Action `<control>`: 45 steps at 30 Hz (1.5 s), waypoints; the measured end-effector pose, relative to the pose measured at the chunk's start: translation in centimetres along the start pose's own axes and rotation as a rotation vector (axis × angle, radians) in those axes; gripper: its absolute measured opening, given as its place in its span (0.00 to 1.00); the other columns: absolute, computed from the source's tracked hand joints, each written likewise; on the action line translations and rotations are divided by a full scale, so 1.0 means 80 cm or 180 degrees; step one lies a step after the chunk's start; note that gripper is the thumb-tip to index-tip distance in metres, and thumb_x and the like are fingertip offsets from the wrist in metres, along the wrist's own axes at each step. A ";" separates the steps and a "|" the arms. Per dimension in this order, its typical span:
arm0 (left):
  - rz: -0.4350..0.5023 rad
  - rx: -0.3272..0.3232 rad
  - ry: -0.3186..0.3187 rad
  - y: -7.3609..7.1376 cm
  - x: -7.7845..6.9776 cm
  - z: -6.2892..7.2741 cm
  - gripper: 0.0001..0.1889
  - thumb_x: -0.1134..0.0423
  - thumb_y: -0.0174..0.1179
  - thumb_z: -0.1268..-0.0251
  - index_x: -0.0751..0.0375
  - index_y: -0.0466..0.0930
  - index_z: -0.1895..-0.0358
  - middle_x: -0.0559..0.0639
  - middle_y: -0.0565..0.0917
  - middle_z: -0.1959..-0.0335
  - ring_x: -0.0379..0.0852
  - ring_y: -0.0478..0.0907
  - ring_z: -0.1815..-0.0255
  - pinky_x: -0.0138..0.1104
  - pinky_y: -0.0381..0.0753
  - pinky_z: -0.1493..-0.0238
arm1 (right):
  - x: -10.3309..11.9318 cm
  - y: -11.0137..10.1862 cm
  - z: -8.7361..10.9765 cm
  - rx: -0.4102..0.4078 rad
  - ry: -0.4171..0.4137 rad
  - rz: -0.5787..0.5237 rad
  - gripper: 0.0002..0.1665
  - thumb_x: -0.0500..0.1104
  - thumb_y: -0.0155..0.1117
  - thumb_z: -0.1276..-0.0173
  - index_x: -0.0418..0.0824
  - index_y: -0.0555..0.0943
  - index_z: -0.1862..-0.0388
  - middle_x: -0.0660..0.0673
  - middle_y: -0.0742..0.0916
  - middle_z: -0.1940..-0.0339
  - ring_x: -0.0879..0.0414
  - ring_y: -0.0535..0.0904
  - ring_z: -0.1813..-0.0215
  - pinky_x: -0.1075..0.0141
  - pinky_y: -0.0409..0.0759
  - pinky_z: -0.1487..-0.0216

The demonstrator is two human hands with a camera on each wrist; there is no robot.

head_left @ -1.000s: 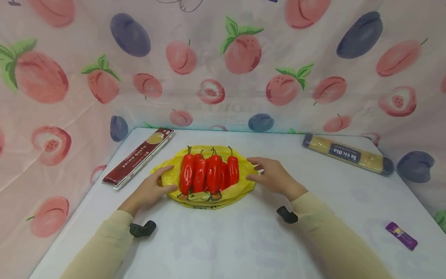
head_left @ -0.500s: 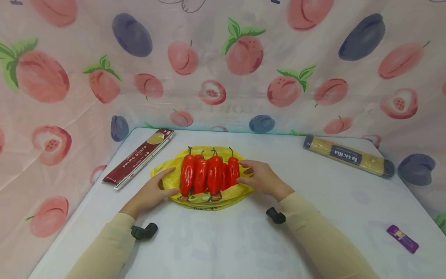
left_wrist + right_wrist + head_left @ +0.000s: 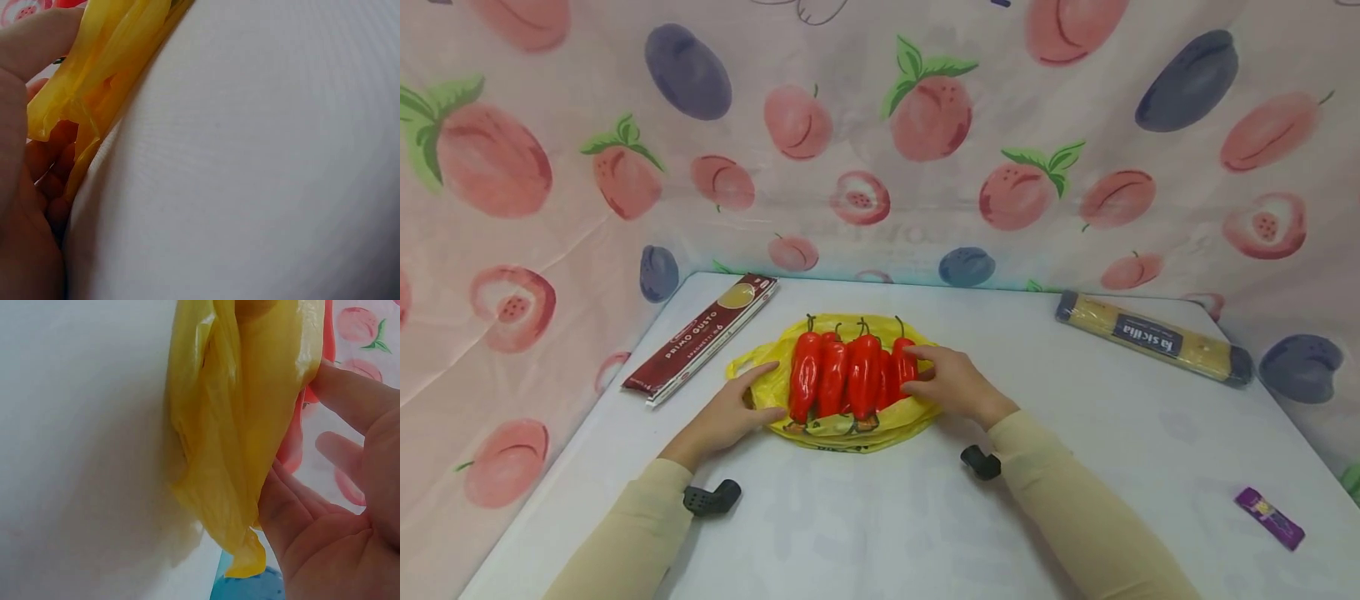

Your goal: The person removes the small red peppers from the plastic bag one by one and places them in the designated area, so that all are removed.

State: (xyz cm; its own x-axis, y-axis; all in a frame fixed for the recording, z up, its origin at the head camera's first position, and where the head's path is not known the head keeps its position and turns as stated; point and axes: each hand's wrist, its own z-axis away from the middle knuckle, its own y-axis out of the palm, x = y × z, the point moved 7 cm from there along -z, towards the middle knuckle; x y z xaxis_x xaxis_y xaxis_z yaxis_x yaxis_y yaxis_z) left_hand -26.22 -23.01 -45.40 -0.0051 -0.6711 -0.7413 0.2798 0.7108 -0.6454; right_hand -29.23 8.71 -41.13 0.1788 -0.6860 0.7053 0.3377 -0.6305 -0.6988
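Several glossy red peppers with dark curled stems lie side by side on a crumpled yellow plastic bag in the middle of the table. At the bag's left end is my left hand, thumb and fingers spread apart; the left wrist view has its thumb against the yellow plastic and the other fingers partly behind it. My right hand reaches over the bag's right end, fingers beside the rightmost pepper. In the right wrist view its thumb touches the bag's edge; some fingertips are hidden behind the plastic.
A dark red spaghetti packet lies at the back left of the white table. A long pasta packet with dark ends lies at the back right. Near the right edge is a small purple packet. A fruit-patterned cloth hangs behind.
My right hand has moved left, from the bag's right edge to beside the rightmost pepper. My left hand has hardly moved, and the peppers and bag stay in place.
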 end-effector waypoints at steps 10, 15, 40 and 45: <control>-0.0008 -0.0008 0.0038 0.001 0.002 -0.001 0.46 0.39 0.67 0.40 0.47 0.56 0.21 0.63 0.56 0.23 0.68 0.48 0.23 0.71 0.49 0.33 | 0.001 0.008 -0.009 0.0058 0.0097 0.0167 0.39 0.49 0.71 0.33 0.50 0.69 0.24 0.42 0.76 0.31 0.44 0.69 0.33 0.58 0.84 0.48; 0.0011 -0.0002 0.0047 0.001 0.002 -0.001 0.46 0.40 0.67 0.40 0.47 0.57 0.21 0.63 0.57 0.23 0.67 0.49 0.23 0.71 0.50 0.33 | 0.000 0.012 -0.012 0.0103 0.0160 0.0122 0.40 0.49 0.71 0.33 0.52 0.68 0.24 0.42 0.73 0.28 0.43 0.66 0.29 0.56 0.83 0.47; 0.0005 0.0018 -0.0033 0.001 0.002 0.001 0.47 0.38 0.67 0.42 0.45 0.57 0.21 0.64 0.55 0.23 0.68 0.47 0.23 0.72 0.49 0.33 | 0.009 -0.015 -0.012 -0.0182 0.0134 -0.0099 0.42 0.48 0.71 0.32 0.54 0.65 0.22 0.41 0.77 0.36 0.45 0.76 0.43 0.60 0.86 0.55; -0.0039 0.0005 -0.0031 0.001 0.003 0.001 0.47 0.37 0.67 0.42 0.44 0.57 0.21 0.64 0.56 0.23 0.68 0.47 0.23 0.72 0.49 0.34 | 0.009 -0.033 -0.003 -0.0250 0.0071 -0.0162 0.41 0.47 0.70 0.32 0.53 0.65 0.22 0.40 0.76 0.34 0.44 0.77 0.43 0.59 0.86 0.56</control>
State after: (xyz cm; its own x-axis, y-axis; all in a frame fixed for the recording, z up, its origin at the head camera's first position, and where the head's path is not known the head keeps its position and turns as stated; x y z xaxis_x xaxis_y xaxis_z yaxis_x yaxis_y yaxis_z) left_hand -26.14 -23.09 -45.62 0.0008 -0.6819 -0.7314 0.2812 0.7021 -0.6542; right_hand -30.18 9.80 -38.80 0.1424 -0.6597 0.7379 0.2721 -0.6907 -0.6700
